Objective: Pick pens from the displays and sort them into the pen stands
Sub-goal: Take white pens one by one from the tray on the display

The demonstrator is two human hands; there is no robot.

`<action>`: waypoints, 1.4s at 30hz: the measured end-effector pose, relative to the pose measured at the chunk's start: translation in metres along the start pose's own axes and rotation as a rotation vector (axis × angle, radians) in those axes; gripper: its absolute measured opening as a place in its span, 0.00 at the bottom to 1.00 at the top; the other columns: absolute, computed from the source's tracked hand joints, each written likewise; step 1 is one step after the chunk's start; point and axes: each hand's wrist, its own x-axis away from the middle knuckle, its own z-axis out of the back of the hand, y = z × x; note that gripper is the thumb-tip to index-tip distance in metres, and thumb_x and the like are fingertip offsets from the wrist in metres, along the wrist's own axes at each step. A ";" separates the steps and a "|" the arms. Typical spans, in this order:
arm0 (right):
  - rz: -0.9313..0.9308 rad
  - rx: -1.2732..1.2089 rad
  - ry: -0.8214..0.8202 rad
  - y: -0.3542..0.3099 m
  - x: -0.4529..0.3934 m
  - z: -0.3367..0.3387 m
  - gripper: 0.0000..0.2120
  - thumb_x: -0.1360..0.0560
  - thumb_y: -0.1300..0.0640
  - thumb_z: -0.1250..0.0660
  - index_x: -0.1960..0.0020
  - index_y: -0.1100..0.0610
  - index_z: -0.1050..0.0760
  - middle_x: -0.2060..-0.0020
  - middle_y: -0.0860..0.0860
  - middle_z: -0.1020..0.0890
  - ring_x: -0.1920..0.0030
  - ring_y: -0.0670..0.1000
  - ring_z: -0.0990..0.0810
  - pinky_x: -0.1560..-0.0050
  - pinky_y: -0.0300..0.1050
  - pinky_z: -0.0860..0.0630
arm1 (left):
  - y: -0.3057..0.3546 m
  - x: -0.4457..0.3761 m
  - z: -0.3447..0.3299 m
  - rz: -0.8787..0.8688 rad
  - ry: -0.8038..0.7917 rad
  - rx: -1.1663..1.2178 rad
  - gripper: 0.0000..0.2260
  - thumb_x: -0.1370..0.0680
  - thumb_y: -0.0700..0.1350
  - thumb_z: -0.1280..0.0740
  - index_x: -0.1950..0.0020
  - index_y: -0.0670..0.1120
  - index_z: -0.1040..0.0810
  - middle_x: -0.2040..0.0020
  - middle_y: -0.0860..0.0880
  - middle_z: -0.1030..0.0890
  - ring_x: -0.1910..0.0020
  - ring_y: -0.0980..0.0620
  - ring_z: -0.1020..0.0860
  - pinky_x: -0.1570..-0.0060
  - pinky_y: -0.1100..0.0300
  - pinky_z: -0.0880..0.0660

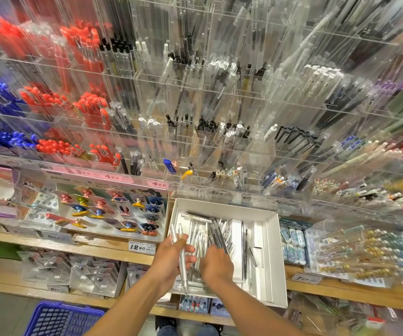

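Our left hand (171,259) holds a few clear pens (182,258) tight. Our right hand (216,263) is just beside it, fingers bent down into the loose pens (217,235) in the white box (272,241); we cannot tell if it grips one. We should pinch one pen at a time, then lift it up to the clear pen stands (210,139) above our hands.

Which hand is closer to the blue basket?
The left hand. It holds clear pens over the white box, up and right of the blue basket. The right hand reaches into the box, farther right.
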 end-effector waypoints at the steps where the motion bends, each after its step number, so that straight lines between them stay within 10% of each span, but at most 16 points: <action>1: -0.008 0.032 0.005 0.000 -0.001 -0.001 0.09 0.24 0.62 0.33 0.60 0.54 0.30 0.68 0.46 0.27 0.70 0.44 0.28 0.74 0.36 0.35 | 0.000 0.000 0.000 0.002 0.003 -0.004 0.09 0.17 0.43 0.38 0.38 0.42 0.28 0.66 0.46 0.20 0.71 0.48 0.22 0.73 0.59 0.27; 7: 0.009 0.143 -0.055 0.002 -0.001 -0.007 0.11 0.23 0.62 0.34 0.63 0.53 0.30 0.67 0.47 0.24 0.67 0.46 0.25 0.60 0.41 0.21 | -0.001 -0.001 -0.001 0.022 0.004 -0.039 0.07 0.17 0.43 0.37 0.42 0.42 0.28 0.64 0.45 0.20 0.69 0.48 0.22 0.72 0.59 0.28; 13: 0.036 -0.097 -0.108 0.018 0.001 -0.004 0.13 0.22 0.54 0.35 0.37 0.53 0.28 0.55 0.46 0.22 0.65 0.43 0.24 0.68 0.37 0.27 | -0.002 -0.003 -0.001 0.020 0.016 -0.066 0.06 0.17 0.42 0.38 0.41 0.43 0.26 0.64 0.46 0.19 0.68 0.49 0.22 0.69 0.58 0.30; 17: 0.127 -0.296 -0.144 0.023 0.012 0.015 0.08 0.19 0.53 0.39 0.56 0.53 0.29 0.58 0.49 0.20 0.65 0.43 0.23 0.62 0.37 0.23 | -0.002 -0.004 0.000 0.034 0.026 -0.047 0.07 0.17 0.41 0.38 0.40 0.41 0.26 0.62 0.45 0.20 0.69 0.50 0.25 0.67 0.56 0.31; 22: 0.264 -0.606 -0.253 0.028 0.050 0.039 0.08 0.21 0.50 0.36 0.51 0.55 0.29 0.63 0.51 0.16 0.71 0.41 0.20 0.69 0.33 0.26 | -0.002 -0.003 0.002 0.011 0.009 -0.123 0.15 0.20 0.44 0.33 0.36 0.39 0.27 0.54 0.44 0.20 0.63 0.49 0.24 0.65 0.55 0.25; 26: 0.352 -0.681 -0.383 0.021 0.071 0.042 0.10 0.25 0.48 0.31 0.52 0.53 0.27 0.60 0.50 0.14 0.71 0.47 0.20 0.68 0.38 0.25 | -0.003 -0.001 0.000 0.005 -0.008 -0.095 0.28 0.27 0.49 0.26 0.33 0.38 0.30 0.48 0.44 0.22 0.47 0.44 0.22 0.45 0.49 0.24; 30: 0.421 -0.727 -0.461 0.010 0.071 0.039 0.10 0.25 0.45 0.32 0.57 0.51 0.24 0.61 0.50 0.14 0.70 0.47 0.19 0.70 0.36 0.26 | -0.003 -0.002 0.006 -0.023 0.044 -0.093 0.11 0.20 0.46 0.33 0.45 0.39 0.24 0.64 0.47 0.25 0.69 0.53 0.28 0.69 0.60 0.27; 38: 0.099 -0.456 -0.101 0.000 0.002 0.019 0.14 0.21 0.53 0.35 0.37 0.56 0.27 0.50 0.51 0.18 0.60 0.48 0.18 0.52 0.41 0.22 | 0.004 0.001 0.020 -0.041 0.064 0.014 0.08 0.17 0.46 0.38 0.49 0.42 0.25 0.70 0.50 0.27 0.74 0.53 0.28 0.72 0.59 0.30; 42: 0.063 -0.236 0.023 -0.015 -0.008 0.004 0.06 0.21 0.54 0.37 0.53 0.55 0.26 0.60 0.48 0.22 0.61 0.48 0.23 0.55 0.43 0.24 | 0.005 0.005 0.017 -0.047 0.038 0.014 0.06 0.17 0.45 0.38 0.49 0.43 0.26 0.71 0.50 0.27 0.74 0.53 0.29 0.72 0.59 0.30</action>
